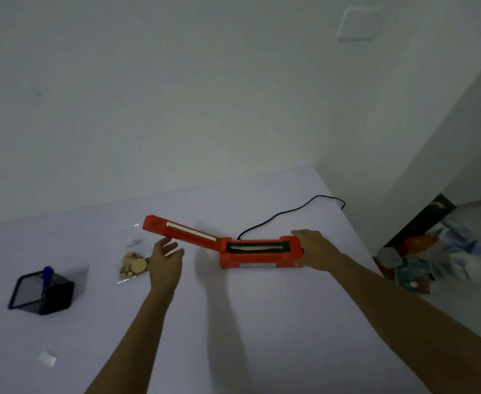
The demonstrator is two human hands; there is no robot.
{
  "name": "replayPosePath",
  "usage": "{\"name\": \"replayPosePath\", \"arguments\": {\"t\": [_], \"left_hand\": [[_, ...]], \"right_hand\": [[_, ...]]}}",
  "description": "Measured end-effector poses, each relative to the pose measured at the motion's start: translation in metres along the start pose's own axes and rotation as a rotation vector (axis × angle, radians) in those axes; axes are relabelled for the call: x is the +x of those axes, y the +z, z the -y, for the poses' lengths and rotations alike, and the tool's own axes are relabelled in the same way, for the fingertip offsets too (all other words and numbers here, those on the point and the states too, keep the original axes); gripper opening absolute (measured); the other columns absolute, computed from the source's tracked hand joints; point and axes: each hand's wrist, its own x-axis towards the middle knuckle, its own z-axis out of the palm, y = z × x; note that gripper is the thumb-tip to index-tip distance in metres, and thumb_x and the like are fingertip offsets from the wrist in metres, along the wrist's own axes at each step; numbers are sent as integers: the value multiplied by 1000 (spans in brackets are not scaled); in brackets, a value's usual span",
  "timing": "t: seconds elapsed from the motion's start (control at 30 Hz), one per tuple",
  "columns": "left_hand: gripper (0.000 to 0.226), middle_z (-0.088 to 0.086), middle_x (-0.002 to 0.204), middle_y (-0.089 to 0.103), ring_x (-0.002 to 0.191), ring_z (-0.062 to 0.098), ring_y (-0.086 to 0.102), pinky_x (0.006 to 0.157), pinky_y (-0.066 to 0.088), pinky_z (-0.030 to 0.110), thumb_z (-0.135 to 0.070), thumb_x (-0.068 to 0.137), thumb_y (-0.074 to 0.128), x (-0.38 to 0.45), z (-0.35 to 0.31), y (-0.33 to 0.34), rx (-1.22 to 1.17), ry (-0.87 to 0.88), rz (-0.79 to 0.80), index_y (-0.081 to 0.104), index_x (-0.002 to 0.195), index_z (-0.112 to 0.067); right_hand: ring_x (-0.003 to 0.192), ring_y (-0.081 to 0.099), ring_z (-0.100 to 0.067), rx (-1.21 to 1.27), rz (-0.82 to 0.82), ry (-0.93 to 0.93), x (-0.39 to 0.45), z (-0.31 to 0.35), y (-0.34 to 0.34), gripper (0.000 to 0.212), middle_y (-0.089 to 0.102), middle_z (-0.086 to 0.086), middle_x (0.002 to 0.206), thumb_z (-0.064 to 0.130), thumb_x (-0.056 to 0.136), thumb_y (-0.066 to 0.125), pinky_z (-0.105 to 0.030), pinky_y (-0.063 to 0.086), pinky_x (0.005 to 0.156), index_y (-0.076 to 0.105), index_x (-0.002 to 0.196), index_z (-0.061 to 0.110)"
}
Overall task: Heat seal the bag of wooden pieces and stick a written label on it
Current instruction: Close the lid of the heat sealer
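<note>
An orange heat sealer (257, 253) lies on the white table (262, 322) with its lid arm (181, 230) raised to the left. My right hand (313, 248) grips the right end of the sealer's base. Just under the raised arm hovers my left hand (166, 258), fingers relaxed and holding nothing. A clear bag of wooden pieces (132, 265) lies flat on the table right beside my left hand. A small white label (47, 359) sits near the front left.
A black mesh pen holder (41, 291) with a blue pen (47, 275) stands at the left. The sealer's black cord (290, 210) runs back over the table's far right edge. Beyond that edge lie plastic bags and clutter (432, 257) on the floor.
</note>
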Motion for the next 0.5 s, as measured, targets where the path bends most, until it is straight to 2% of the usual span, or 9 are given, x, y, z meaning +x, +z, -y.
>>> {"name": "replayPosePath", "arguments": {"t": [0.1,0.33,0.43,0.5], "left_hand": [[48,10,130,56,110,23,56,93,49,43,-6,89,58,-1,-5,4,-47,-42,-9,44,134,-11],[43,10,128,57,115,26,55,96,48,43,-3,88,58,-5,-19,10,-160,-93,-17,44,129,-7],[40,5,121,60,112,23,58,94,49,41,-3,86,58,-18,-31,22,-128,11,-20,47,124,-13],[40,1,117,62,106,17,60,86,50,29,2,84,55,-29,-38,35,-58,138,5,51,120,-15]], "right_hand": [[110,53,-27,-45,7,-27,8,-4,2,71,56,-9,123,29,65,80,-44,49,92,47,127,17],[104,52,-26,-14,15,-77,14,-13,1,63,56,-9,116,26,65,81,-42,50,87,50,119,13],[106,52,-26,71,10,-77,15,-17,0,67,55,-7,116,23,62,83,-42,49,87,50,120,13],[108,52,-25,156,9,-71,14,-20,0,72,54,-6,118,20,62,84,-42,49,90,49,124,13]]}}
